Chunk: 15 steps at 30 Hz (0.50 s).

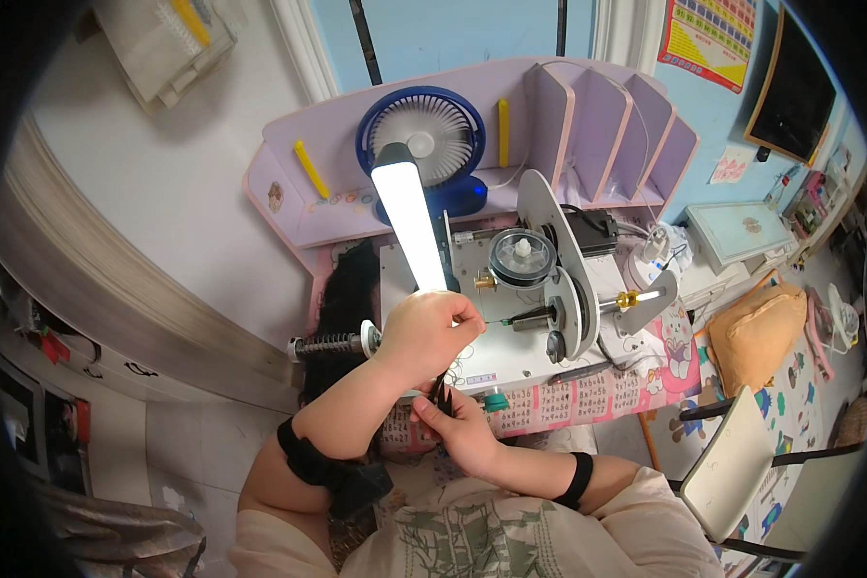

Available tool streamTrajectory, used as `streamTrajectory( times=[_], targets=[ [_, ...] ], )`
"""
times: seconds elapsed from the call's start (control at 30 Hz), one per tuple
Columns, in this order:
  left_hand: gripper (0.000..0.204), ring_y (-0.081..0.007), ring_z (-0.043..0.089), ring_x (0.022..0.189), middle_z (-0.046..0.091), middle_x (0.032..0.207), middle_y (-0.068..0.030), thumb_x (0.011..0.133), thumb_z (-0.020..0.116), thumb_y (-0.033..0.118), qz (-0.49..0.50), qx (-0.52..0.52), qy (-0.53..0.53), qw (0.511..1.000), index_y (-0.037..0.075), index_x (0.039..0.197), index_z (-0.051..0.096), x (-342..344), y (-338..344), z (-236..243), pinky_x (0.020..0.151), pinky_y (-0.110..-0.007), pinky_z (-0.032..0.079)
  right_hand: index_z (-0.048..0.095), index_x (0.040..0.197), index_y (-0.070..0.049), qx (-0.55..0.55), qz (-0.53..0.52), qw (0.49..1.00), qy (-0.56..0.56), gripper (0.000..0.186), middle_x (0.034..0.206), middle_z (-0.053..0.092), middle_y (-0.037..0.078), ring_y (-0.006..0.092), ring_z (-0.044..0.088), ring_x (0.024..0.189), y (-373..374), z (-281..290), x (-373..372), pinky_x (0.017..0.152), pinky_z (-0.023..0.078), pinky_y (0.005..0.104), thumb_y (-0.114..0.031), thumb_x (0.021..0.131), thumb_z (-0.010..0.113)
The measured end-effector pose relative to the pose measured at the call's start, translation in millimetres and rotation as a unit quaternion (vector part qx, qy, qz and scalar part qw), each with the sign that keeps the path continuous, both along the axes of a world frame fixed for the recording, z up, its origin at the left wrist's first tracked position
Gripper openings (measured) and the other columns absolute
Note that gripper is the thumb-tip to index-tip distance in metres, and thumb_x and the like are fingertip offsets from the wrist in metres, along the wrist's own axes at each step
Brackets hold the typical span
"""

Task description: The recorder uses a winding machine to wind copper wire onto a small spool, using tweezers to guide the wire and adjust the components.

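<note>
My left hand (426,332) is over the left side of a white-topped winding machine (539,361), beneath a bright lamp. Its fingers are pinched together; whatever they hold is too fine to make out. Lower and closer to me, my right hand (459,432) grips a small black pointed tool (440,393), tips upward, like tweezers or snips. Thin dark strands (462,361) curl on the machine top beside my left fingers. A clear-topped spool (522,256) and a white disc (570,299) sit right of that hand. A spring-loaded rod (328,345) sticks out at left.
A lit lamp bar (409,222) slants down close above my left hand. Behind it stands a blue fan (420,140) against a lilac shelf (588,125). Dark hair-like material (347,289) lies left of the machine. A pen (580,374) lies near the front edge; a chair (732,462) stands right.
</note>
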<state>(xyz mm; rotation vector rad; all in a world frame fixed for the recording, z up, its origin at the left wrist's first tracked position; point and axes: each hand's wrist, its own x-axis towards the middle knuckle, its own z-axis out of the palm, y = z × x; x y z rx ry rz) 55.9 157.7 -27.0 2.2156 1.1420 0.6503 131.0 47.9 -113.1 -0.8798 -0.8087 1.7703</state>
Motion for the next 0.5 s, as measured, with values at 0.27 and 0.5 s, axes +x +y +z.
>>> streamTrajectory(
  times=[0.27, 0.5],
  targets=[
    [0.021, -0.0285, 0.062, 0.075, 0.065, 0.076, -0.0108, 0.077, 0.064, 0.027, -0.005, -0.02, 0.003, 1.0, 0.007, 0.076, 0.069, -1.4, 0.3, -1.8, 0.067, -0.04, 0.048, 0.053, 0.128, -0.008, 0.024, -0.004, 1.0, -0.005, 0.037, 0.081, 0.053, -0.005, 0.0022, 0.044, 0.065, -2.8, -6.2, -3.9, 0.056, 0.04, 0.0191, -0.026, 0.096, 0.053],
    [0.018, -0.0252, 0.06, 0.067, 0.064, 0.07, -0.0113, 0.074, 0.067, 0.024, -0.002, 0.038, -0.01, 0.999, 0.006, 0.076, 0.07, -0.8, -2.0, -1.9, 0.061, -0.036, 0.045, 0.055, 0.126, -0.006, 0.084, 0.023, 0.996, -0.027, 0.033, 0.079, 0.052, -0.006, 0.002, 0.04, 0.066, -10.0, -2.7, -6.5, 0.059, 0.037, 0.0191, -0.02, 0.096, 0.054]
  ],
)
